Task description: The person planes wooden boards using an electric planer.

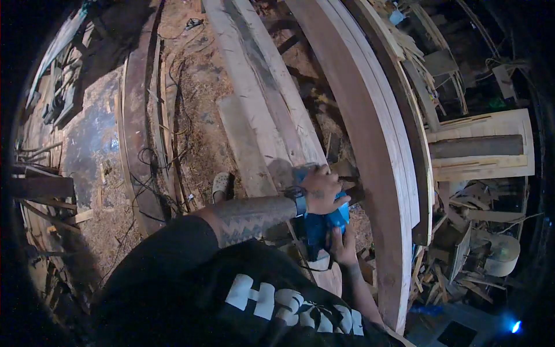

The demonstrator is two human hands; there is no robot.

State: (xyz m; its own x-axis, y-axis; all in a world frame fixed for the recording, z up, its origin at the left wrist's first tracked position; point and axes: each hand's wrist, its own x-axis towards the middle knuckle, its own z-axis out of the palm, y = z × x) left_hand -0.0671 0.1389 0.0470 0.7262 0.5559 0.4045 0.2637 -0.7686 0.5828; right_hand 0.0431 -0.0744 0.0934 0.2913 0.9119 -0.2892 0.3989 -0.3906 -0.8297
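A blue electric hand planer (318,230) sits on a long pale wooden beam (289,95) with a dark, rough strip along its middle. From the left side my left arm reaches across, and my left hand (322,188) is closed over the front part of the planer, thumb towards me. Nearer my body, my right hand (344,247) grips the planer's rear right side; some of its fingers are hidden behind the tool. A dark cord loops by the planer's near end. The planer's underside is out of sight against the wood.
A thick, long beam (370,133) runs close along the right. Wood shavings (199,104) cover the floor, with dark cables (151,165) on the left. A shoe (221,184) shows beside the beam. Panelled wood (483,128) and scrap pieces (433,272) lie at far right.
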